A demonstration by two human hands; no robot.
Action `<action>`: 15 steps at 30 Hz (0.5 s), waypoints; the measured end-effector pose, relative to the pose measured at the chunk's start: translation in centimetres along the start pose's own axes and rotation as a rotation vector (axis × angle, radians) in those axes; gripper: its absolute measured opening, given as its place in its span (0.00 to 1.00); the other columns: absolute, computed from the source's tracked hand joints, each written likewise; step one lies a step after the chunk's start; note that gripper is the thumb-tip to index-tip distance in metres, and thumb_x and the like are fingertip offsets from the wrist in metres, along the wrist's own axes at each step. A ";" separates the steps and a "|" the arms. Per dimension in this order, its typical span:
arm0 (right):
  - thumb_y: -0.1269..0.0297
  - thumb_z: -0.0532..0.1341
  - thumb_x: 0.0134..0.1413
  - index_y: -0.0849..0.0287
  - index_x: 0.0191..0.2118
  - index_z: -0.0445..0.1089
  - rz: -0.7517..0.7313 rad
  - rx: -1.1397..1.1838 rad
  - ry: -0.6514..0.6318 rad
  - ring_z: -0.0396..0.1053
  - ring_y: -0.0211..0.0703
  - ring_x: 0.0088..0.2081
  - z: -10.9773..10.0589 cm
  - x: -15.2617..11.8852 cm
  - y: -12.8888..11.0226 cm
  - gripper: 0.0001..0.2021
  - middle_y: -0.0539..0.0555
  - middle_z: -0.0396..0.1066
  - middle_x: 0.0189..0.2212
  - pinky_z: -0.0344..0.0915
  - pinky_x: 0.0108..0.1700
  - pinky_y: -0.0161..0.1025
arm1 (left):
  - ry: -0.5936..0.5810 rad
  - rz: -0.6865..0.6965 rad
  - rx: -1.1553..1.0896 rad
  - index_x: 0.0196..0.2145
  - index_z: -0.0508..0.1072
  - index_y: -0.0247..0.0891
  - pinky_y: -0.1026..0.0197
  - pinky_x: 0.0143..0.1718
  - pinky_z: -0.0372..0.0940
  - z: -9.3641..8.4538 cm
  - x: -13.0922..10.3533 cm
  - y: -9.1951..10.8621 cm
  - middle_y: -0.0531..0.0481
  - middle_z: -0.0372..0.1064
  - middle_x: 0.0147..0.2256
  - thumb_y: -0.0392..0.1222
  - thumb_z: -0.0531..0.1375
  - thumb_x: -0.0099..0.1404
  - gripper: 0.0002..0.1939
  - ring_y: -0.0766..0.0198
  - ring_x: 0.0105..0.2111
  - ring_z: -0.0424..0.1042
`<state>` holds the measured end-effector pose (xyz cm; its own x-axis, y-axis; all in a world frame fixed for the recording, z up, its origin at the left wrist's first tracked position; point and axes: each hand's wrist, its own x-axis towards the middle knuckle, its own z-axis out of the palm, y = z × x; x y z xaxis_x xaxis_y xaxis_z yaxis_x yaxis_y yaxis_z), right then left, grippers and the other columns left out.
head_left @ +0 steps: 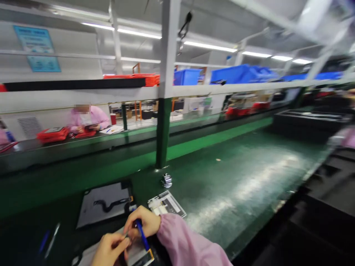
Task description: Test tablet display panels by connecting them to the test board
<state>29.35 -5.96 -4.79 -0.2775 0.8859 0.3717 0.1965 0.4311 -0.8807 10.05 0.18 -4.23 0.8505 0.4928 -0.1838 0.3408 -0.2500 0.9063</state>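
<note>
My right hand, in a pink sleeve, has its fingers closed around a blue pen-like tool that slants down toward the bench. The fingertips of my left hand pinch close against those of the right; whatever small thing is between them is hidden. Beneath both hands lies a light grey flat panel, partly covered by them. Just beyond, a grey sheet-like panel in a dark frame carries a black ribbon cable. A thin board-like part with white and dark areas lies past my right wrist.
A small shiny metallic object stands by the post. At left lie a silver slender tool and a blue one. A black tray sits far right on the green bench. Across, another person works.
</note>
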 end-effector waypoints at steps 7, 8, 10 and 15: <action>0.45 0.62 0.56 0.65 0.42 0.71 0.057 0.136 0.019 0.72 0.39 0.22 1.2 -0.7 1.0 0.24 0.53 0.73 0.22 0.69 0.25 0.32 | 0.015 0.014 -0.044 0.23 0.77 0.32 0.64 0.28 0.58 -0.1 -0.7 1.0 0.50 0.71 0.19 0.55 0.58 0.58 0.21 0.64 0.22 0.64; 0.46 0.62 0.57 0.65 0.43 0.70 0.057 0.140 0.020 0.73 0.39 0.22 1.4 -0.8 1.1 0.23 0.53 0.73 0.22 0.69 0.26 0.32 | 0.018 0.018 -0.054 0.23 0.77 0.32 0.64 0.27 0.57 -0.1 -0.9 1.0 0.50 0.70 0.19 0.53 0.58 0.58 0.20 0.65 0.22 0.63; 0.49 0.62 0.57 0.64 0.43 0.70 0.061 0.138 0.021 0.73 0.39 0.22 1.5 -1.0 1.0 0.21 0.53 0.73 0.22 0.69 0.25 0.31 | 0.020 0.024 -0.073 0.23 0.77 0.32 0.65 0.27 0.57 0.1 -1.0 0.8 0.51 0.70 0.19 0.51 0.59 0.57 0.18 0.66 0.21 0.63; 0.52 0.61 0.59 0.64 0.43 0.68 0.085 0.102 0.006 0.73 0.38 0.22 1.7 -1.2 0.6 0.18 0.52 0.72 0.23 0.68 0.24 0.30 | 0.026 -0.041 -0.120 0.25 0.79 0.32 0.65 0.26 0.58 0.3 -1.2 0.5 0.51 0.70 0.19 0.51 0.60 0.55 0.17 0.66 0.21 0.64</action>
<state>28.16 -7.07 -6.23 -0.2583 0.9198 0.2955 0.1228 0.3347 -0.9343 9.36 -0.81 -3.64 0.8254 0.5228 -0.2131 0.3233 -0.1282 0.9376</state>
